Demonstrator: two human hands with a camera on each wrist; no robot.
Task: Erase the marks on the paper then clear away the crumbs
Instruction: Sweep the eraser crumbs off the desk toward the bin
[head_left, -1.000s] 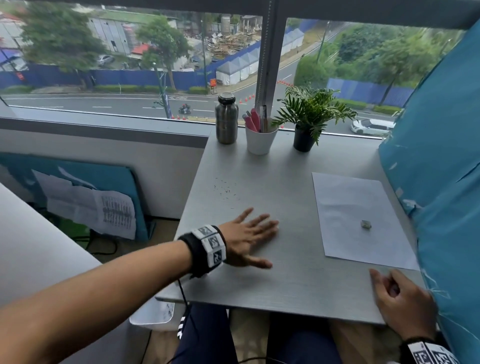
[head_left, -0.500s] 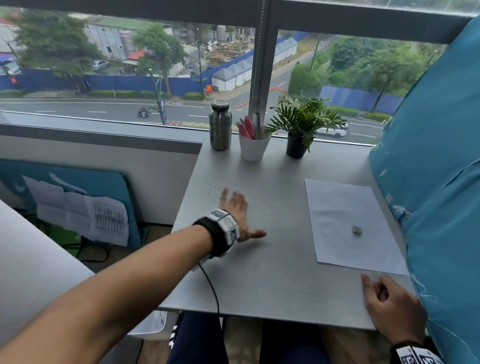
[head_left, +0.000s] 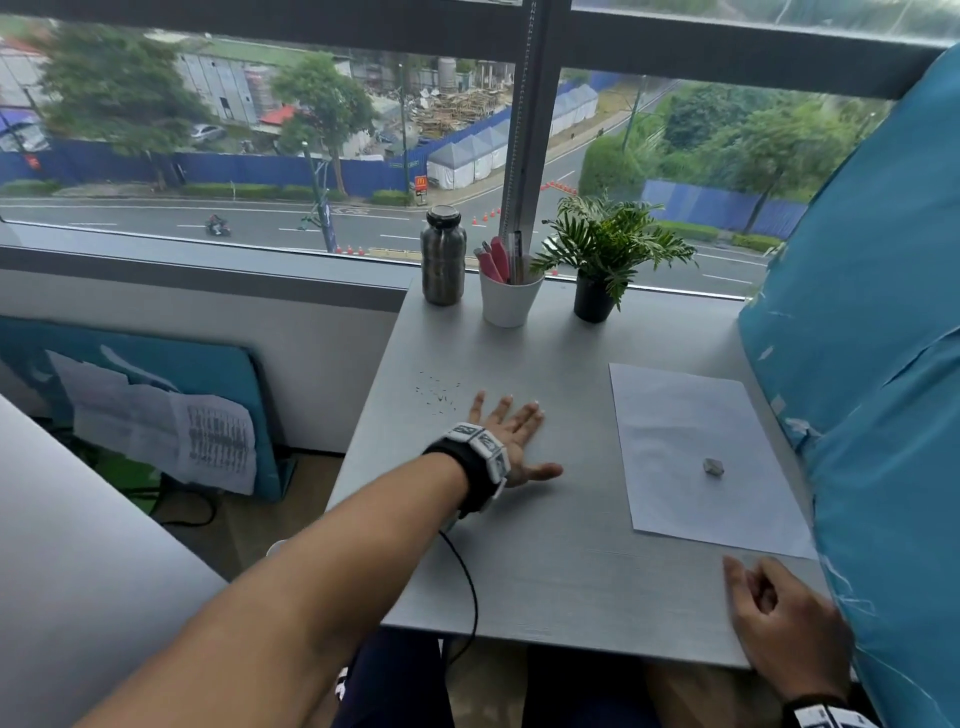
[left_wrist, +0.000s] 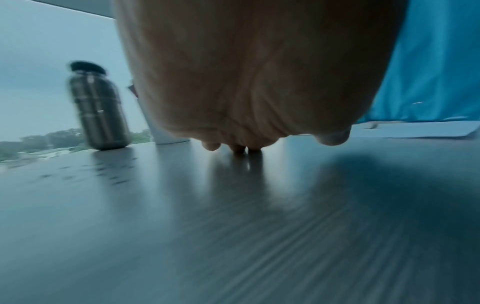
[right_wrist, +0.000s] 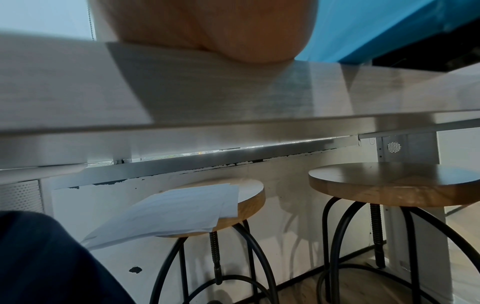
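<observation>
At the far left, beyond the grey wood-grain worktop (head_left: 545, 571), we see a blue board with printed white sheets (head_left: 171, 441) leaning against the wall. On the worktop's left part lies a scatter of small dark eraser crumbs (head_left: 439, 392), just beyond the tips of our left hand (head_left: 511, 441), which rests flat with its fingers (head_left: 527, 421) straight and spread and its thumb out to the right, holding nothing; in the left wrist view the fingertips (left_wrist: 211, 146) touch the surface, with the crumbs (left_wrist: 114, 179) off to the left. Along the window edge stand a brushed steel bottle with a black cap (head_left: 442, 257), a white cup of pink pens (head_left: 509, 296) and a small green fern in a black pot (head_left: 602, 260). Farther right lies a white sheet of paper (head_left: 691, 415), with a small grey eraser (head_left: 714, 466) on it toward its near half. Near the paper's front corner our right hand (head_left: 784, 629) rests on the worktop's near edge, fingers loosely curled and holding nothing that we can see. A blue fabric drape (head_left: 883, 338) fills the right side. In the right wrist view, two round wooden stools (right_wrist: 389, 183) stand under the worktop, the left one carrying loose papers (right_wrist: 176, 209).
</observation>
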